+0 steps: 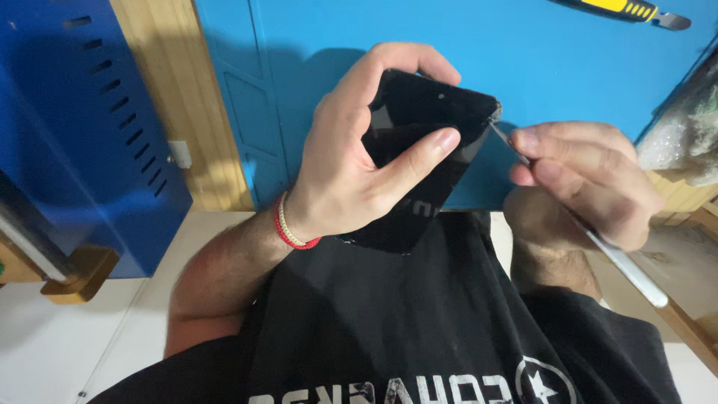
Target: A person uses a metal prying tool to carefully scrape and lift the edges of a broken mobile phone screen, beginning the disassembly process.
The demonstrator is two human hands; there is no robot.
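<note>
My left hand (351, 161) grips a black smartphone (422, 123), thumb across its dark glass face, fingers wrapped over the top edge. The phone is held tilted above the blue work mat (523, 60). My right hand (591, 179) pinches a thin metal tool with a white handle (628, 265). The tool's tip touches the phone's upper right corner, where the edge looks chipped or lifted. A red and cream cord bracelet (288, 228) sits on my left wrist.
A yellow and black hand tool (621, 9) lies at the mat's far edge. A blue metal cabinet with slots (90, 127) stands at left beside a wooden upright (176, 97). Clear plastic wrap (684, 138) sits at right. My black shirt fills the bottom.
</note>
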